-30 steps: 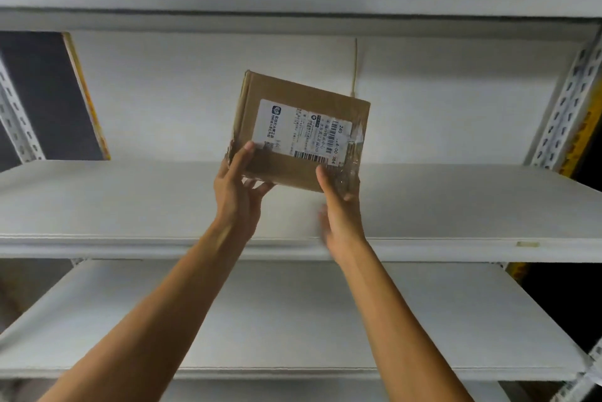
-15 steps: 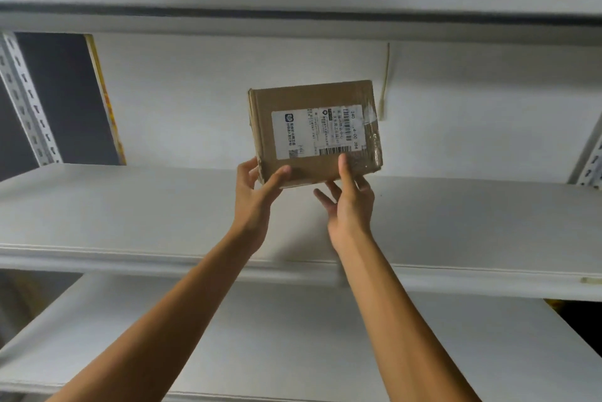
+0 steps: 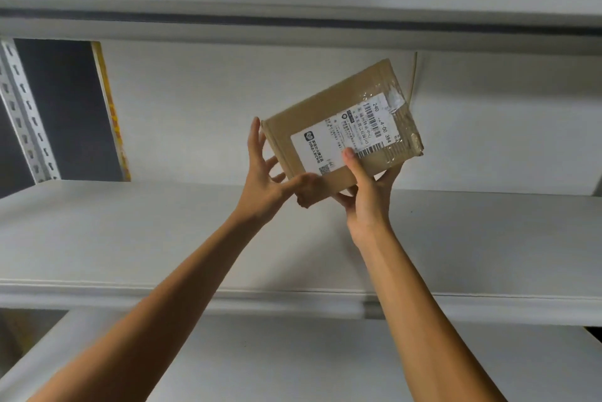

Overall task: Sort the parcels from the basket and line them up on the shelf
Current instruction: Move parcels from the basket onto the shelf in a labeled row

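Head view: brown cardboard parcel with white label (image 3: 329, 128) mid-frame, clear above white metal shelf (image 3: 130, 232), long axis rising toward upper right. Right hand (image 3: 368, 199) fingers clamp its lower edge; left hand (image 3: 264, 186) fingers splayed wide, touching its lower-left corner.

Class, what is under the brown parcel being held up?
The parcel is off the shelf; the right hand grips its lower edge; the left hand touches its corner. Fingers behind it are partly hidden.
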`<state>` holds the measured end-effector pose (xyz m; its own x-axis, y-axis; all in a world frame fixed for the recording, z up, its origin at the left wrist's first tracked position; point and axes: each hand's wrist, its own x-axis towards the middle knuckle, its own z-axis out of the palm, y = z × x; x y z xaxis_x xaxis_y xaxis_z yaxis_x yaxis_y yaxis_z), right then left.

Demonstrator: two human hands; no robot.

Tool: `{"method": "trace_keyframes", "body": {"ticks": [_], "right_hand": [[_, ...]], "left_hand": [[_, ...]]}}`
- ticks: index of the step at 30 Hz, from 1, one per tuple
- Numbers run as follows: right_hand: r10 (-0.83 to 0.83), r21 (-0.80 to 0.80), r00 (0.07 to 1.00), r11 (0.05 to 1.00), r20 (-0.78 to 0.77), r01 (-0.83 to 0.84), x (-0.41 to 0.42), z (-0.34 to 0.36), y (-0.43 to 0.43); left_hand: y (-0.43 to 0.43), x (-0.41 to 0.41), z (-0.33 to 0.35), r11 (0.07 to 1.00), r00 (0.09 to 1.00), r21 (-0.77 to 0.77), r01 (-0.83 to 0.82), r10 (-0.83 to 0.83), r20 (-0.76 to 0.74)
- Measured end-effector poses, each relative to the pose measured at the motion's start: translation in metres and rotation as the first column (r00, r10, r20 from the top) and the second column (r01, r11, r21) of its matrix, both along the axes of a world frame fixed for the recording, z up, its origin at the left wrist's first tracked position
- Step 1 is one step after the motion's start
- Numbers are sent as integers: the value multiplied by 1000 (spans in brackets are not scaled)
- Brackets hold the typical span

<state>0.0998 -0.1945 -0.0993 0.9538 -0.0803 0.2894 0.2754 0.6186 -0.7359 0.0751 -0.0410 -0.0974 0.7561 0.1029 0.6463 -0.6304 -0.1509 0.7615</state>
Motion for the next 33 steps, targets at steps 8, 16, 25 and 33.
{"method": "trace_keyframes", "body": {"ticks": [8,16,25,33], "right_hand": [[-222,-297,959,916,179,268,10,-2,-9],[-208,-562,948,767,240,311,51,-25,-20],[-63,-799,977,567,204,203,119,-27,-55],[-75,-837,976,504,203,212,159,-33,-54]], "left_hand": [[31,31,11,990,991,144,5,14,-130],[27,70,-23,981,950,132,139,-95,-298],[11,122,-30,973,947,211,95,-23,-322],[13,158,-40,984,940,174,48,14,-340]]}}
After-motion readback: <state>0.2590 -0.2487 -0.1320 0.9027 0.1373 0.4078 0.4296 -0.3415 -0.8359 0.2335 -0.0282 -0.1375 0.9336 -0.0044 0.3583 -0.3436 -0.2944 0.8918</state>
